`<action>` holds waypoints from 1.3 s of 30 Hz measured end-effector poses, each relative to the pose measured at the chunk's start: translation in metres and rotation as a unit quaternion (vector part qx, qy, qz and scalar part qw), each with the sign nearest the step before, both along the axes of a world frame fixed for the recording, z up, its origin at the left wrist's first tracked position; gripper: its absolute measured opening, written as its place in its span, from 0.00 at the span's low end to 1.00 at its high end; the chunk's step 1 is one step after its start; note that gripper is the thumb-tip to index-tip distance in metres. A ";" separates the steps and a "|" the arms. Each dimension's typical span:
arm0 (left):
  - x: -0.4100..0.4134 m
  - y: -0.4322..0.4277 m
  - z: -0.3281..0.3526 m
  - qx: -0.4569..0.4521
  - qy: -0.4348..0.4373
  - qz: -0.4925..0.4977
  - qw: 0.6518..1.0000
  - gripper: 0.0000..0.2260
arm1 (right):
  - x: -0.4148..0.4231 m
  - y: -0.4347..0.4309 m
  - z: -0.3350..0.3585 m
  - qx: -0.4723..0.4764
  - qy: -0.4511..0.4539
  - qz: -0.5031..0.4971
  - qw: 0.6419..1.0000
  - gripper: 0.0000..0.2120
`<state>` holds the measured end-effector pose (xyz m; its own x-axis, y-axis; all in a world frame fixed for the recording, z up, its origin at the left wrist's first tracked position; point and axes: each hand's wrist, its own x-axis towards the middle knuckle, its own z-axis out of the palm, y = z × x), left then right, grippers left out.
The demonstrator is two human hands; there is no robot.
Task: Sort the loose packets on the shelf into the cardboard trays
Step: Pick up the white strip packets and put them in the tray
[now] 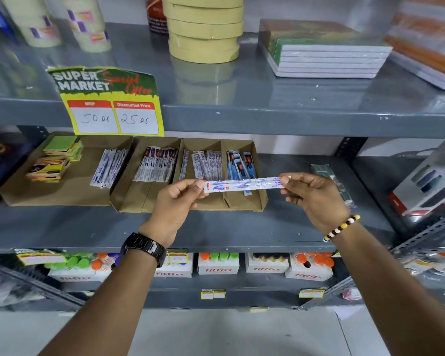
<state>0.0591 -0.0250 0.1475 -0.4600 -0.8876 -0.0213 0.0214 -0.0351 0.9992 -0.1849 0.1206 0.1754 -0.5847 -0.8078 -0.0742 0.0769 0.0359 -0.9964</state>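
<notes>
On the middle shelf (216, 227), a flat cardboard tray (70, 194) is sitting at the left, holding a pile of small green and orange packets (54, 160) and, further right, a row of white and blue packets (108, 167). Touching it on the right, a divided tray (129, 204) is carrying dark-printed white packets (157, 164) in its first compartment, slim white packets (206, 163) in the next, and blue packets with red tops (240, 164) in the last.

In front of that divided tray, the left hand (175, 201), with a black watch (144, 249) on its wrist, is pinching the left end of a long white packet (242, 185) between thumb and fingers. The packet is lying level in the air, covering part of the two right compartments. The right hand (314, 199), wearing a bead bracelet (341, 227), is pinching the other end.

Right of the hands, a clear green-topped packet (329, 176) is lying loose on the shelf, partly hidden by the right hand, and a white box (427, 183) is leaning beyond it.

Above, a price sign (111, 104) is hanging over the tray's back edge, with tape rolls (203, 29) and stacked notebooks (324, 52) on the upper shelf.
</notes>
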 end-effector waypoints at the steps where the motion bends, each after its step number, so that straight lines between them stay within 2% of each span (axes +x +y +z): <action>1: 0.001 0.000 0.000 -0.002 -0.003 0.001 1.000 0.04 | 0.001 0.000 0.000 0.003 0.005 0.001 1.000 0.04; 4: 0.002 -0.001 -0.002 -0.008 -0.016 0.007 1.000 0.04 | 0.002 0.000 0.000 0.022 0.033 0.011 0.999 0.04; 7: 0.002 -0.007 -0.007 -0.031 -0.038 0.030 0.998 0.03 | 0.002 0.001 -0.001 0.083 0.101 0.055 0.990 0.04; 13: -0.003 -0.020 -0.019 -0.067 -0.068 0.074 0.993 0.03 | 0.011 -0.001 -0.014 0.218 0.218 0.160 0.938 0.03; 15: -0.004 -0.023 -0.027 -0.050 -0.057 0.096 0.992 0.05 | 0.017 -0.004 -0.022 0.232 0.204 0.171 0.936 0.03; 17: -0.001 -0.024 -0.041 -0.030 -0.047 0.113 0.992 0.09 | 0.023 -0.009 -0.031 0.221 0.169 0.143 0.950 0.03; 20: 0.010 -0.022 -0.077 -0.068 -0.124 0.088 0.986 0.12 | 0.031 -0.025 -0.042 0.192 0.085 0.070 0.975 0.03; 22: 0.022 -0.021 -0.107 -0.177 -0.240 0.050 0.953 0.14 | 0.038 -0.041 -0.045 0.172 0.043 0.036 0.984 0.04; 24: 0.033 -0.023 -0.133 -0.307 -0.332 -0.018 0.892 0.18 | 0.047 -0.063 -0.046 0.155 0.016 0.010 0.988 0.04; 26: 0.037 -0.024 -0.150 -0.399 -0.385 -0.069 0.829 0.22 | 0.056 -0.087 -0.046 0.147 -0.010 -0.015 0.989 0.03; 27: 0.038 -0.024 -0.155 -0.421 -0.401 -0.077 0.810 0.23 | 0.060 -0.100 -0.048 0.146 -0.017 -0.025 0.989 0.03; 31: 0.035 -0.024 -0.157 -0.454 -0.443 -0.081 0.769 0.26 | 0.075 -0.150 -0.062 0.157 -0.011 -0.026 0.987 0.01; 33: 0.033 -0.023 -0.155 -0.459 -0.469 -0.093 0.749 0.29 | 0.083 -0.172 -0.069 0.160 -0.007 -0.032 0.987 0.07; 36: 0.033 -0.020 -0.153 -0.453 -0.486 -0.102 0.741 0.31 | 0.093 -0.204 -0.087 0.172 -0.015 -0.044 0.984 0.08; 38: 0.033 -0.020 -0.154 -0.448 -0.491 -0.108 0.739 0.33 | 0.094 -0.224 -0.107 0.192 0.016 -0.053 0.980 0.02; 39: 0.034 -0.021 -0.154 -0.445 -0.494 -0.112 0.739 0.33 | 0.091 -0.234 -0.117 0.204 0.040 -0.049 0.977 0.04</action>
